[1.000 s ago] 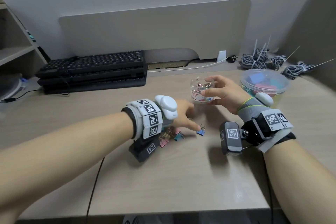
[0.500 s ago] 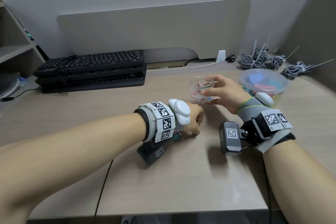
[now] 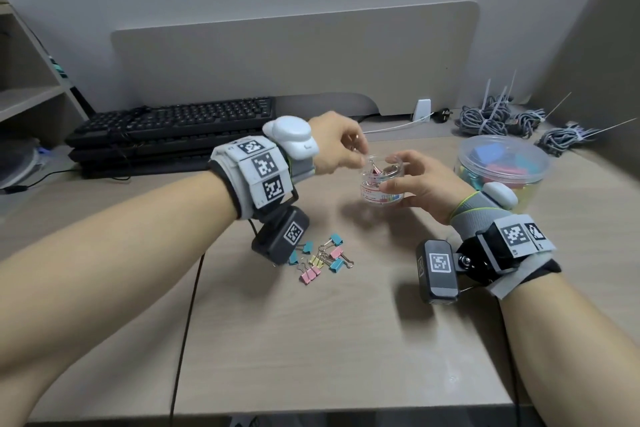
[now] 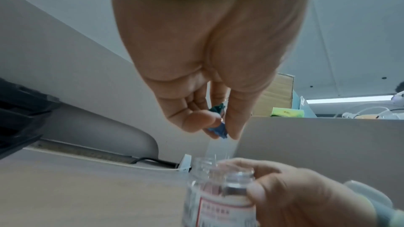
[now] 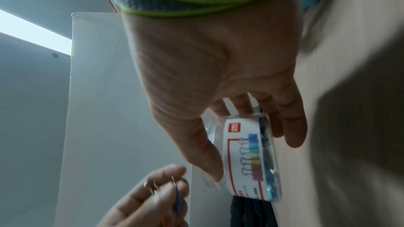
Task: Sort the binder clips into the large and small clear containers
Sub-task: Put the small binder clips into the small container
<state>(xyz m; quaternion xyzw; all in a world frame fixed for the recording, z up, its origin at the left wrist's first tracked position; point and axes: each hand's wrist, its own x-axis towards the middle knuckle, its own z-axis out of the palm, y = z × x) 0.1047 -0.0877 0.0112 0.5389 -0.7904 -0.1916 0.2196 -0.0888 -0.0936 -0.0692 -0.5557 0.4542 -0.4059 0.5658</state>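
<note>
Fingers of the left hand (image 3: 337, 146) are pinching a blue binder clip (image 4: 218, 129) by thumb and fingertips, hanging just above the mouth of the small clear container (image 3: 382, 184) at the centre of the head view (the left wrist view is showing the clip right over the open rim, not yet inside). The right hand (image 3: 424, 189) is curling around that container, thumb on the near side and fingers on the far side, holding it just off or on the desk (image 3: 311, 340); which of the 2, the frames are not showing clearly. Pink clips are lying inside it, and its label is carrying a row of coloured clip drawings. To the lower left of centre, a loose pile of small clips (image 3: 322, 258) in pink, teal and yellow is lying on the desk, well apart from both hands. The large clear container (image 3: 504, 163), at the right edge of the desk, is holding blue and pink clips. Black keyboards (image 3: 173, 135) are sitting stacked in the upper left, and bundled grey cables (image 3: 495, 114) are lying in the upper right.
</note>
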